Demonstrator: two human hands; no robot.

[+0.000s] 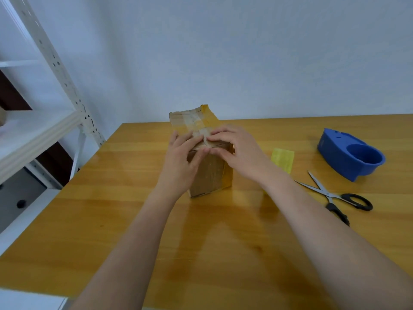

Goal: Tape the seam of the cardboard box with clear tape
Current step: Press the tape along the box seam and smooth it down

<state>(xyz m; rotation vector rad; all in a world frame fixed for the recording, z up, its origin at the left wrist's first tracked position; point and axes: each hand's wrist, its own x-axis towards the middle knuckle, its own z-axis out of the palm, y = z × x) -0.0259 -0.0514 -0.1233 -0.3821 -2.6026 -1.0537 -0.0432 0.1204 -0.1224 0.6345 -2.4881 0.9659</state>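
Both hands meet at the near top edge of the cardboard box (209, 173), which stands upright about mid-bench. The left hand (181, 162) lies loosely curled against the near face, fingers bent up to the edge; the right hand (237, 153) lies flatter, fingers spread across the top and thumb meeting the left fingertips. Neither grips anything to lift it: they seem to be pressing the end of the clear tape (194, 124) down over the edge, so the strip follows the seam and wraps onto the side (whether a loose tape end is pinched between the fingertips cannot be told). That strip runs pale and wrinkled along the top toward the far edge.

The tools lie to the right, within the right hand's reach but clear of the work: a yellow scrap (282, 159) nearest, then the scissors (335, 195) with blades open, and the blue tape dispenser (349, 153) beyond. A white metal shelf (40, 133) stands off the wooden bench (156, 231) to the left.
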